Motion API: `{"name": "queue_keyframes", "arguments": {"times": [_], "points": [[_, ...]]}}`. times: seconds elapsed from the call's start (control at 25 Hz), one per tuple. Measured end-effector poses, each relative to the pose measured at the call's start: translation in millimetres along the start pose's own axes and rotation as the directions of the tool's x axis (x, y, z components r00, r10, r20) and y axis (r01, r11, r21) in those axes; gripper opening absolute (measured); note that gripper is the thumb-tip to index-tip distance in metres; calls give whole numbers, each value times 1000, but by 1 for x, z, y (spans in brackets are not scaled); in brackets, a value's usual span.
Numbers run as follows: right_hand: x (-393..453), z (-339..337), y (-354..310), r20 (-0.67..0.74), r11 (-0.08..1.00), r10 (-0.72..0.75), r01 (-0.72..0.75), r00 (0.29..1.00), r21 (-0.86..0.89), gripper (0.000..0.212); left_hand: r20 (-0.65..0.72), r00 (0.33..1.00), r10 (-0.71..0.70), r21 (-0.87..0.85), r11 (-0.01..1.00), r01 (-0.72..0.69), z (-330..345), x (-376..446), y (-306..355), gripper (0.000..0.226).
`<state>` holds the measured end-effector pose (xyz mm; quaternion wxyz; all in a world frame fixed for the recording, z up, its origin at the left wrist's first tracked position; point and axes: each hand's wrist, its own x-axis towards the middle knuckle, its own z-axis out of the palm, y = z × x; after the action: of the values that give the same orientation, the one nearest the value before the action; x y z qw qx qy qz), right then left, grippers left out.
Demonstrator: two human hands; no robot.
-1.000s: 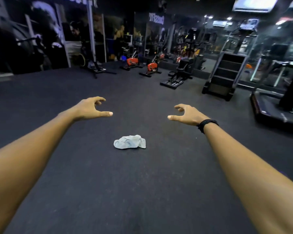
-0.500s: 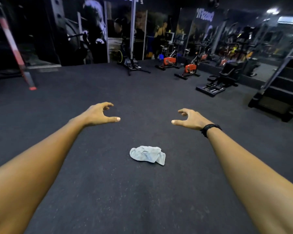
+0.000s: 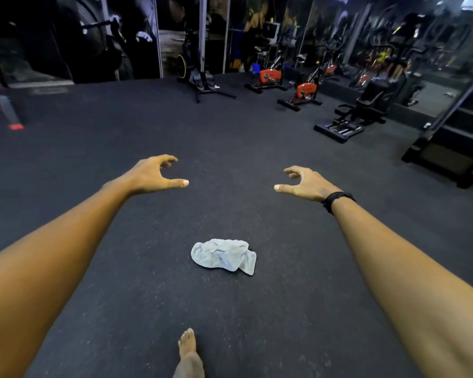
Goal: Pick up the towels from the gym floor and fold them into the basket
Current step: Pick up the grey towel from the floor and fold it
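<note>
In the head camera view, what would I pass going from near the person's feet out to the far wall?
Bare foot → crumpled towel → left hand and right hand held out above the floor → orange exercise bikes.

One towel (image 3: 224, 256) is seen, small, pale grey-white, terry-like; it is crumpled into a loose heap, not folded, with creases across its top and one flap hanging down at its right end; it is laid flat on the dark speckled gym floor (image 3: 257, 317), roughly centre of view, well apart from the machines at the back; nothing is touching it; it is lying alone, with bare floor all round; the basket is not visible in this view
</note>
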<state>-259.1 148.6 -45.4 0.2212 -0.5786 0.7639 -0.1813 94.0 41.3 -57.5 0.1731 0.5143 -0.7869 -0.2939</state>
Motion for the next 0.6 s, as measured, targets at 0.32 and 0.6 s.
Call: {"name": "queue_keyframes", "arguments": {"times": [0.32,0.6], "points": [[181,-33,43,-24,991,125,-124,992,40,77,139,988,68,-27,998,-65,26,231,13,79],[298,-22,112,6,965,255,-255,967,69,74,285,957,47,2,999,-49,82,380,13,78]]}}
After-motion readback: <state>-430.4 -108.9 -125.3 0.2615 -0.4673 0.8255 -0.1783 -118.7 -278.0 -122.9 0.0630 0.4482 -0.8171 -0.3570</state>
